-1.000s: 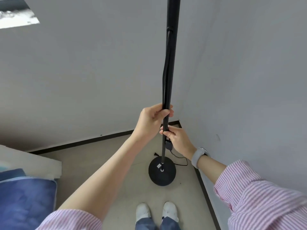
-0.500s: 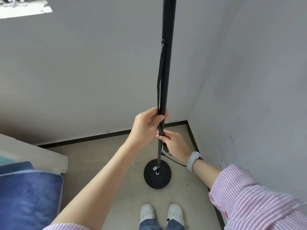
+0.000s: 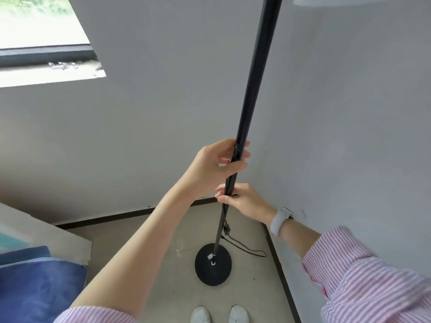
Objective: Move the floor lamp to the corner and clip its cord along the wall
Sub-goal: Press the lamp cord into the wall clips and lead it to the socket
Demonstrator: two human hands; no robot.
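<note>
A black floor lamp stands near the room corner, its thin pole (image 3: 253,85) rising from a round black base (image 3: 213,264) on the floor. The edge of its white shade (image 3: 338,0) shows at the top. My left hand (image 3: 219,166) is wrapped around the pole at mid height. Just below it my right hand (image 3: 242,201) grips the pole too, a grey watch on that wrist. The black cord (image 3: 245,247) runs down the lower pole and loops on the floor behind the base toward the right wall.
Two grey walls meet in the corner (image 3: 261,187) with a dark skirting strip (image 3: 116,217) at floor level. A window (image 3: 42,38) is at upper left. A blue cushion (image 3: 37,287) and a pale ledge (image 3: 46,231) lie at the left. My white shoes (image 3: 219,314) stand before the base.
The view has tilted upward, showing the window and shade edge. Both hands keep their grip on the pole, and the base sits a little further from the corner in view.
</note>
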